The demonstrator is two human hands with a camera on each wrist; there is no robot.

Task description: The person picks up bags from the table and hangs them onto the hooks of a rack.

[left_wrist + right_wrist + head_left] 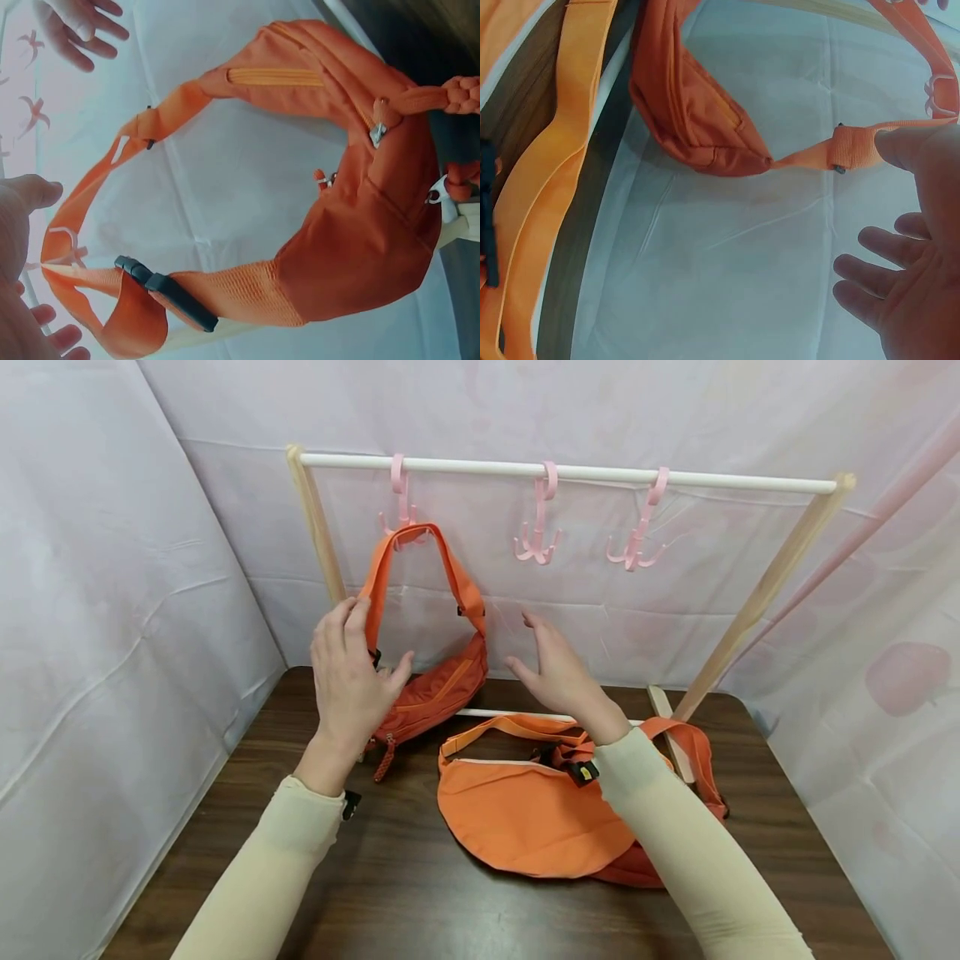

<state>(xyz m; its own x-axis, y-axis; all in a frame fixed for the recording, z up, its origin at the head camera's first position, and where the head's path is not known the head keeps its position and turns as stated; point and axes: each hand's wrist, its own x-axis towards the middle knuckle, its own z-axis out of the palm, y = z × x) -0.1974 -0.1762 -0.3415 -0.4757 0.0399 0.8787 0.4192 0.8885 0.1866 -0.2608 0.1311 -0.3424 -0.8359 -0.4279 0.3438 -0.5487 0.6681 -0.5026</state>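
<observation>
A rust-orange waist bag (442, 689) hangs by its bright orange strap (169, 105) from the leftmost pink hook (402, 497). My left hand (347, 664) is in front of the strap's left side, its fingers loosely bent and thumb spread. In the left wrist view that hand (13, 255) is apart from the strap. To the right of the bag, my right hand (558, 672) is held in the air with fingers extended, holding nothing. Below it, a bright orange half-round bag (525, 814) lies on the table, partly over a darker red-orange bag (633, 868).
A rack with a white bar (472, 467) and wooden legs (765, 597) stands at the back of the dark wood table (390, 893). Two more pink hooks, a middle one (538, 527) and a right one (637, 535), carry nothing. Pale curtains (120, 610) surround the table.
</observation>
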